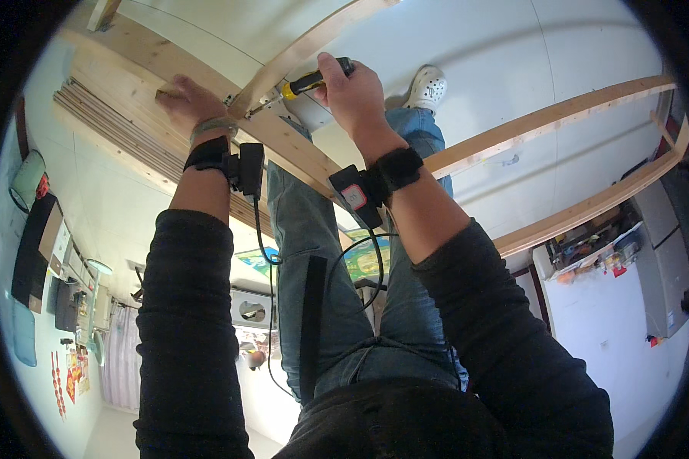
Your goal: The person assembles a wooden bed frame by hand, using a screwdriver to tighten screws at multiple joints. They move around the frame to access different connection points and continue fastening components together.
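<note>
My right hand (352, 92) is closed round the black-and-yellow handle of a screwdriver (302, 85). The screwdriver slants down to the left, its tip at a small metal bracket (230, 99) where a wooden crosspiece (295, 55) meets a long wooden beam (305, 155). Just left of this joint, my left hand (188, 102) is curled over the long beam with its fingers bent around the wood. The undersides of its fingers are hidden. Black strapped devices with cables sit on both wrists.
Stacked wooden slats (115, 122) run beside the beam on the left. More frame rails (559, 118) curve off to the right. My white clog (427, 88) stands on the pale floor inside the frame. A cluttered box (589, 241) and a white surface (589, 314) lie at right.
</note>
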A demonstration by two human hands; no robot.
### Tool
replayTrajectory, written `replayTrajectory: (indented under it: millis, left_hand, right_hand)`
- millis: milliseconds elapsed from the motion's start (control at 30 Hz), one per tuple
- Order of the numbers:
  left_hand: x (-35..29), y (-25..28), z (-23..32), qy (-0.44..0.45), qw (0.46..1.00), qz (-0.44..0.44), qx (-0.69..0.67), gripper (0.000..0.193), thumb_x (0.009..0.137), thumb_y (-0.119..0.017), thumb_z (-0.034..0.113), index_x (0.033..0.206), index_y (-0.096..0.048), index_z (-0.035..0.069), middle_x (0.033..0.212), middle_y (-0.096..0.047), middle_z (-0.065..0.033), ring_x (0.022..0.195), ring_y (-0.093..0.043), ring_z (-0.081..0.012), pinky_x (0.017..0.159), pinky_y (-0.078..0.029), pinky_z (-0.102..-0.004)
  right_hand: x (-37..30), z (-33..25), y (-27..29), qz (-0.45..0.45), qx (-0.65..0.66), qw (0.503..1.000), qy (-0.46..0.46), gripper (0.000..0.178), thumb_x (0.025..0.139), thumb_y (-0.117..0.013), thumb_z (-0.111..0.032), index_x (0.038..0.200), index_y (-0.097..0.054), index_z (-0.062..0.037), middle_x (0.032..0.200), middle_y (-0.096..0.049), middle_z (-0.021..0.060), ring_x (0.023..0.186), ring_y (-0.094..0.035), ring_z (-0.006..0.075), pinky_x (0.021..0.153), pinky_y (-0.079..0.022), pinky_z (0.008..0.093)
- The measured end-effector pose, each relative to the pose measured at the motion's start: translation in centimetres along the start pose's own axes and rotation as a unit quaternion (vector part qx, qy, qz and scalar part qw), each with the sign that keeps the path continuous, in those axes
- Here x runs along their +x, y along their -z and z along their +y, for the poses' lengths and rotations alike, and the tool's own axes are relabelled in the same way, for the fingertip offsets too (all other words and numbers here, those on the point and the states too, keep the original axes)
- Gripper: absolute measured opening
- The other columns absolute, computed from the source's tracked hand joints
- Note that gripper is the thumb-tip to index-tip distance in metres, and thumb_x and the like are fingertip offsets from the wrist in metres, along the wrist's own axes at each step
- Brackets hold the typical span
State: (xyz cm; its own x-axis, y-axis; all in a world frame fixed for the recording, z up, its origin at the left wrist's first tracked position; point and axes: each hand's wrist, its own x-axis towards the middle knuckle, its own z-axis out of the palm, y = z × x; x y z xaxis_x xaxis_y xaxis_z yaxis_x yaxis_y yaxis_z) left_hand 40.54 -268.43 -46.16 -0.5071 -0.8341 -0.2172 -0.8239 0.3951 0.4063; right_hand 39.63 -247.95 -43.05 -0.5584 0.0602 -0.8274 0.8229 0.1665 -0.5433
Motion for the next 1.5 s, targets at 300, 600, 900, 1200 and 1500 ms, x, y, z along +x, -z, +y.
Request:
replayTrajectory:
  millis: [300,600,900,1200,1500]
  left_hand:
    - [-0.3,0.2,0.0,-0.035,0.999,-0.002,-0.037,0.056,0.083,-0.047,0.042,0.111,-0.037,-0.005,0.098,-0.054,-0.0274,0.088,-0.055,-0.0421,0.072,-0.045,-0.0478]
    - [-0.3,0.1,0.1,-0.024,0.999,0.002,-0.032,0.063,0.082,-0.048,0.044,0.117,-0.035,-0.007,0.1,-0.054,-0.0275,0.09,-0.055,-0.0413,0.076,-0.046,-0.047]
    - [-4.0,2.4,0.3,-0.017,0.975,0.053,-0.216,0.053,0.079,-0.062,0.018,0.119,-0.032,-0.001,0.117,-0.037,-0.0156,0.101,-0.043,-0.025,0.088,-0.039,-0.0376]
    - [-16.1,-0.2,5.0,0.43,0.568,-0.225,-0.665,0.046,0.085,-0.046,0.052,0.103,-0.049,0.009,0.1,-0.056,-0.0042,0.084,-0.055,-0.017,0.069,-0.042,-0.0277]
    - [-14.6,-3.3,5.1,0.423,0.519,-0.172,-0.723,0.024,0.087,-0.053,0.03,0.095,-0.055,0.008,0.087,-0.06,-0.0026,0.076,-0.057,-0.0128,0.067,-0.05,-0.0255]
  right_hand:
    - [0.1,-1.3,0.1,-0.051,-0.076,0.996,0.021,0.038,0.082,-0.057,-0.036,0.075,-0.057,0.0013,0.059,-0.059,0.0052,0.049,-0.054,0.0099,0.047,-0.044,0.0236]
    - [0.8,-4.9,2.3,-0.239,-0.191,0.951,-0.04,0.035,0.083,-0.054,-0.037,0.084,-0.061,-0.0021,0.065,-0.062,0.0046,0.054,-0.059,0.0101,0.047,-0.045,0.0225]
    - [2.2,-9.2,1.7,-0.316,-0.431,0.842,0.075,0.062,0.082,-0.04,-0.063,0.074,-0.057,-0.0031,0.058,-0.052,0.004,0.044,-0.048,0.0109,0.041,-0.039,0.0254]
    - [4.3,-7.0,2.7,-0.353,-0.566,0.714,0.214,0.054,0.083,-0.047,-0.051,0.087,-0.06,0.0009,0.081,-0.061,0.0203,0.078,-0.059,0.0344,0.069,-0.045,0.0407]
    - [2.3,-5.1,2.9,-0.212,-0.493,0.69,0.486,0.034,0.084,-0.052,-0.029,0.108,-0.047,-0.0062,0.088,-0.062,0.0179,0.085,-0.058,0.0364,0.072,-0.048,0.0415]
